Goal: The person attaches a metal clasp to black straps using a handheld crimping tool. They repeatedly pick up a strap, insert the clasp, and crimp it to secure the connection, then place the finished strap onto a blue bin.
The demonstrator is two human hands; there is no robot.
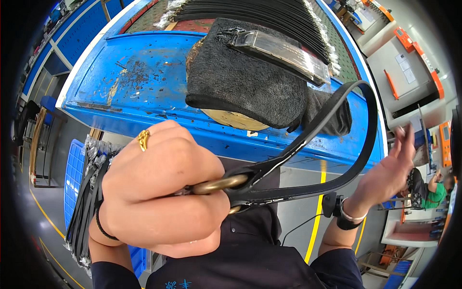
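Blue table (163, 54) ahead, I'm remotely, seemingly, positioning the black strap (308, 191), left hand (161, 192) clamping its brass ring (221, 184), unclenched right hand (383, 177) probably needing to steady it next.

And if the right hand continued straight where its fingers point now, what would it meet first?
The right hand seems to have a free way nearby; the first thing in line looks like the orange-edged pale equipment behind, though depth is unclear.

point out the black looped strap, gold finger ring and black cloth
Black looped strap (308, 192): head view, its lower stretch
Gold finger ring (143, 140): head view, its front
Black cloth (245, 82): head view, its broad middle
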